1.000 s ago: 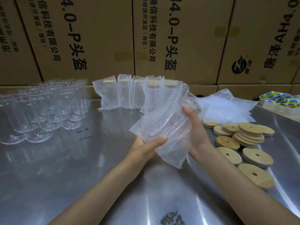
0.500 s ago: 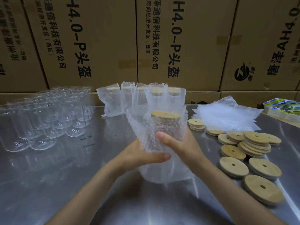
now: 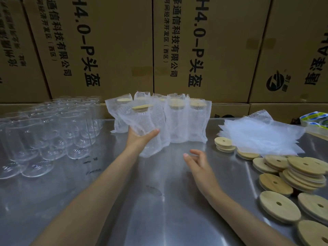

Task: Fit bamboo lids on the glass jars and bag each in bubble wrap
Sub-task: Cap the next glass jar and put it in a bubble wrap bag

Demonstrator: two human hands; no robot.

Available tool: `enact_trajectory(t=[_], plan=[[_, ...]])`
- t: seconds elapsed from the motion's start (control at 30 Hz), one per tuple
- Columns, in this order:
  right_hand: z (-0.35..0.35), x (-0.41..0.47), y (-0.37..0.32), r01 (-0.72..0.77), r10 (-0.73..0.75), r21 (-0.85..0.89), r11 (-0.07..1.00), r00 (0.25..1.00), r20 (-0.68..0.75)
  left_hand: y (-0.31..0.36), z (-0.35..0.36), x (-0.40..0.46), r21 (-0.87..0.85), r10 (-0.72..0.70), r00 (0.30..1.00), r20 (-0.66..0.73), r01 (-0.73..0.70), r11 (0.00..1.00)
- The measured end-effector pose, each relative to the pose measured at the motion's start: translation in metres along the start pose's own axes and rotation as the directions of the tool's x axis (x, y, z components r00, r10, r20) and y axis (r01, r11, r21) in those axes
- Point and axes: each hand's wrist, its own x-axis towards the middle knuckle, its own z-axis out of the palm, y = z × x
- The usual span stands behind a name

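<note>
While a second ago both hands were working the bubble-wrap bag over the jar, the bagged jar is now carried by the left hand alone, tilted and lifted clear of the worktop, just in front of the row of finished bagged jars along the back. Its bamboo lid shows through the open mouth of the bag, seated on the rim. The left grip is curled round the lower part of the wrapped jar, thumb across the front. The right hand has let go and hovers above the worktop, fingers loosely spread, holding nothing.

Judged from this, one unit is complete and is being added to the row; the free right hand is placed to reach for the next parts. To the right lie loose bamboo lids, some stacked, and beyond them a pile of flat bubble-wrap bags. To the left stands a cluster of bare glass jars, still without lids, so much of the task remains. Rolls of tape sit at the far right edge, and printed cardboard cartons form the backdrop.
</note>
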Motion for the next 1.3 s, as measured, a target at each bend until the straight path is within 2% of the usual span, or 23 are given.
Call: enact_trajectory(t=[0.27,0.37,0.43,0.53,0.6,0.8,1.0,1.13,1.3], plan=[[0.005,0.075,0.013,-0.033,0.009,-0.085,0.996,0.964,-0.267,-0.036,0.027,0.063,-0.007,-0.037,0.993,-0.116,0.036,0.999],[0.006,0.101,0.017,-0.041,0.003,-0.093,0.995,0.928,-0.374,-0.045,0.031,0.080,0.120,-0.055,0.983,-0.176,0.077,0.990],[0.006,0.113,0.018,-0.041,-0.008,-0.103,0.994,0.902,-0.433,-0.049,0.033,0.087,0.188,-0.054,0.982,-0.181,0.089,0.978],[0.005,0.129,0.021,-0.039,-0.017,-0.105,0.994,0.875,-0.484,-0.055,0.035,0.097,0.115,-0.006,0.990,-0.143,0.023,0.993],[0.005,0.137,0.022,-0.033,-0.018,-0.095,0.995,0.873,-0.488,-0.059,0.035,0.100,0.056,0.009,0.995,-0.104,-0.003,0.998],[0.008,0.147,0.024,-0.024,-0.019,-0.102,0.995,0.914,-0.404,-0.064,0.042,0.104,0.041,0.007,1.000,0.011,-0.007,0.999],[0.006,0.146,0.024,-0.033,-0.011,-0.110,0.993,0.924,-0.381,-0.062,0.049,0.110,0.053,-0.090,0.988,0.122,0.085,0.995],[0.005,0.144,0.023,-0.029,-0.008,-0.095,0.995,0.930,-0.366,-0.061,0.043,0.115,0.094,-0.155,0.970,0.188,0.139,0.986],[0.005,0.138,0.020,-0.022,-0.005,-0.072,0.997,0.938,-0.346,-0.054,0.036,0.110,0.302,-0.209,0.960,0.185,0.147,0.942]])
